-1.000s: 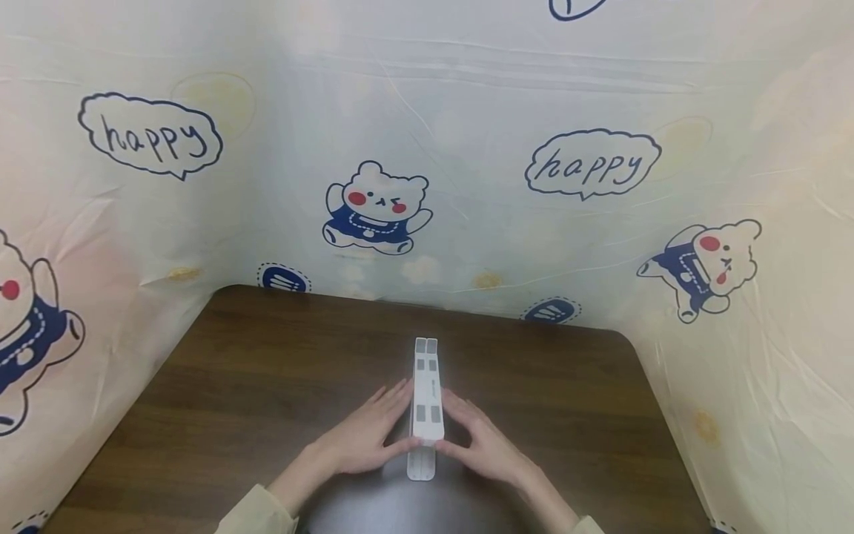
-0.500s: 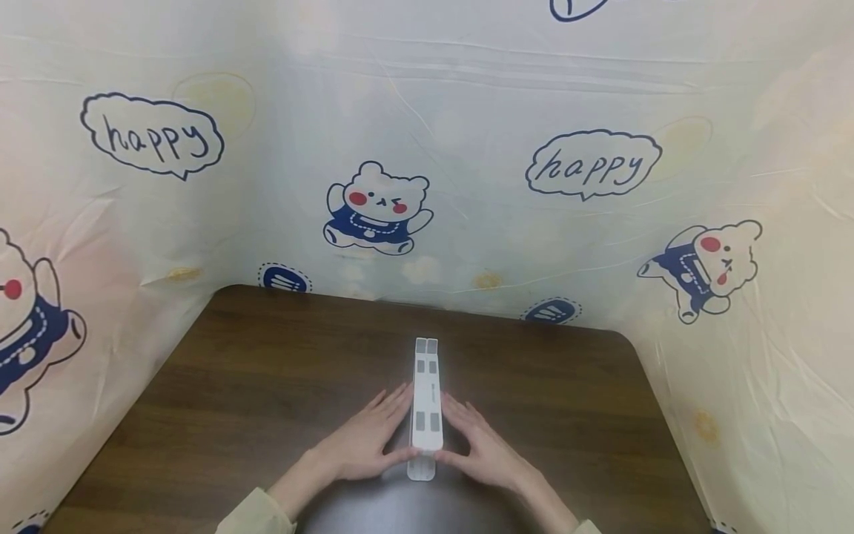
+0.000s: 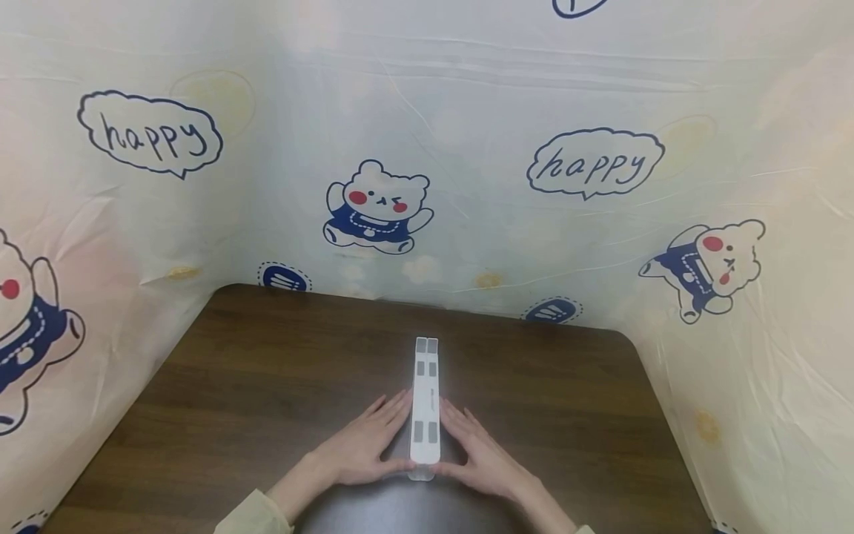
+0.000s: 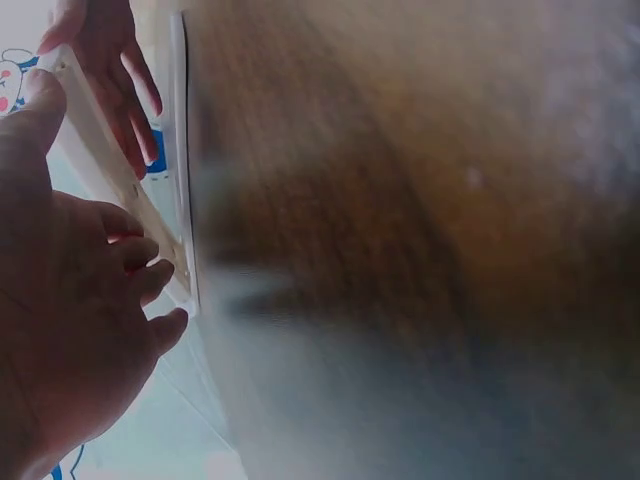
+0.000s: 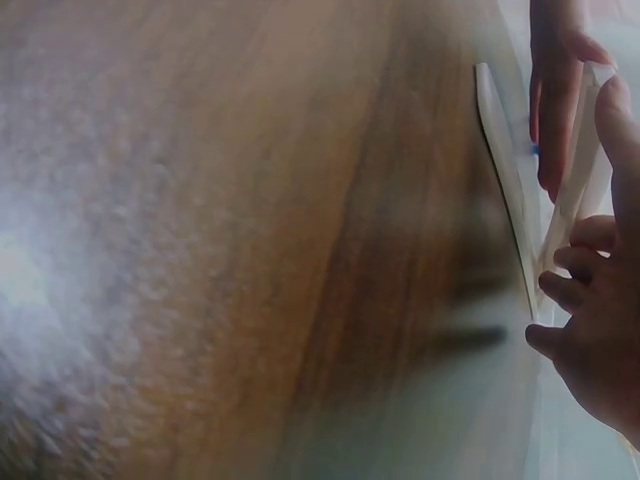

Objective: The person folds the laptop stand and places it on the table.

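Observation:
A white folding laptop stand (image 3: 425, 400) with grey pads stands mid-table, its long axis pointing away from me. In the wrist views its upper bar (image 4: 105, 150) slopes up toward me from the far end, above a thin base bar (image 5: 508, 170). My left hand (image 3: 363, 447) holds the upper bar from the left, thumb at the near end and fingertips along the side. From the right, my right hand (image 3: 483, 454) holds it in the same way. The base is mostly hidden under the upper bar in the head view.
The dark wooden table (image 3: 267, 356) has rounded far corners. A pale printed curtain (image 3: 467, 111) with bears and "happy" bubbles surrounds it at the back and both sides.
The upper bar's near end has come down closer to the base, narrowing the gap. Both hands have moved slightly down and toward me with it.

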`<state>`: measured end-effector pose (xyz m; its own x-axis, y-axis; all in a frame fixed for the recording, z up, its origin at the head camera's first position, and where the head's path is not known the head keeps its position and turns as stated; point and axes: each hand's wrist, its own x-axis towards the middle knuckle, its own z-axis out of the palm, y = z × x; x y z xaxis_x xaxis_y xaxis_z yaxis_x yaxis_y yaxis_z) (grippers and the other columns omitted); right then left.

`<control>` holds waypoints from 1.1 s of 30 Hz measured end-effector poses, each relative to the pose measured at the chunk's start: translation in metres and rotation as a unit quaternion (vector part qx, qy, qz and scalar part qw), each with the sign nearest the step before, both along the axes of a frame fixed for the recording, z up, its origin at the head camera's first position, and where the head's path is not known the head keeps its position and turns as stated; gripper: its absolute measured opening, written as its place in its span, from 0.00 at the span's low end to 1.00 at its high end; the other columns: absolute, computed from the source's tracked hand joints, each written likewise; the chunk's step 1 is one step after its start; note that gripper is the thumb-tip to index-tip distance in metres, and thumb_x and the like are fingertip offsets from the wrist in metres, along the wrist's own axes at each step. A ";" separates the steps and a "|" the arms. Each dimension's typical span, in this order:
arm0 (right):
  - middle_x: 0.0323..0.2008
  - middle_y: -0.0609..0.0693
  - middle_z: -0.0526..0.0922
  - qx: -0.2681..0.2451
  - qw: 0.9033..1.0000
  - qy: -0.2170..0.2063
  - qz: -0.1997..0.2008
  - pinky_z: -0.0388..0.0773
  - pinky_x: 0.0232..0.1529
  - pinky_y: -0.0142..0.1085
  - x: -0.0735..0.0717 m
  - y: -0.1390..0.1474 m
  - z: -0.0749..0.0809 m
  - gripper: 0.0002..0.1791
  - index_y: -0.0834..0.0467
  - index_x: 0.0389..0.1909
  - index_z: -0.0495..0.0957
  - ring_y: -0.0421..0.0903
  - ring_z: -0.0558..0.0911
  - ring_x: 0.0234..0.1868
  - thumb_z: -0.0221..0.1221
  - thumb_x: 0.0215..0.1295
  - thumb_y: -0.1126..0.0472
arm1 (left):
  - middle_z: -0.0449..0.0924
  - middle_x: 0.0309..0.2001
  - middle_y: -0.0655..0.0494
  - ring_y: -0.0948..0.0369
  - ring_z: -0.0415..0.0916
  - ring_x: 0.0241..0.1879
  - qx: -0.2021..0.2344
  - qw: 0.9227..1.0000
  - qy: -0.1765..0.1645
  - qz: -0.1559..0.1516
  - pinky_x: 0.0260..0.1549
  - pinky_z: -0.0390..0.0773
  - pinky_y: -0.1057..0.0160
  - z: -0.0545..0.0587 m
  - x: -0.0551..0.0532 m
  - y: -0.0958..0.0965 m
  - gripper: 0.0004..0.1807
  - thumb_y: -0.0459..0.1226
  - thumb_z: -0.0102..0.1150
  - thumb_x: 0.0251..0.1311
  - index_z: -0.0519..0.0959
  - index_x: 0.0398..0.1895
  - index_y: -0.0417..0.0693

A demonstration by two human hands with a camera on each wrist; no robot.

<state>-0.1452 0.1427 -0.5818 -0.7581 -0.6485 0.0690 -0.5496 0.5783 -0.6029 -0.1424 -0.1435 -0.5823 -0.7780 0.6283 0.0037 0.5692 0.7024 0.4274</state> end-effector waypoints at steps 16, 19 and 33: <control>0.88 0.65 0.54 0.023 1.000 -0.001 -0.004 0.54 0.86 0.64 0.009 -0.006 -0.017 0.59 0.64 0.87 0.55 0.60 0.57 0.89 0.68 0.71 0.33 | 0.50 0.90 0.40 0.46 0.53 0.89 -0.029 1.000 -0.008 -0.004 0.87 0.57 0.38 -0.006 0.003 0.000 0.65 0.77 0.51 0.68 0.51 0.89 0.36; 0.88 0.65 0.55 0.026 1.000 0.003 -0.005 0.53 0.87 0.63 0.009 -0.007 -0.019 0.59 0.64 0.87 0.55 0.60 0.57 0.89 0.69 0.70 0.33 | 0.50 0.90 0.40 0.46 0.53 0.89 -0.034 0.999 -0.003 -0.003 0.87 0.58 0.39 -0.008 0.003 0.000 0.66 0.78 0.52 0.67 0.52 0.89 0.36; 0.88 0.64 0.56 0.047 0.998 0.026 -0.011 0.54 0.87 0.60 0.011 -0.010 -0.023 0.61 0.64 0.87 0.55 0.59 0.58 0.89 0.69 0.69 0.32 | 0.51 0.89 0.38 0.45 0.54 0.89 -0.053 0.999 0.013 -0.005 0.86 0.59 0.40 -0.013 0.004 0.001 0.67 0.78 0.52 0.66 0.53 0.88 0.34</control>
<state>-0.1337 0.1327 -0.6051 -0.7690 -0.6375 0.0478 -0.5655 0.6435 -0.5159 -0.1388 -0.1426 -0.5950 -0.7722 0.6339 -0.0431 0.5863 0.7370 0.3362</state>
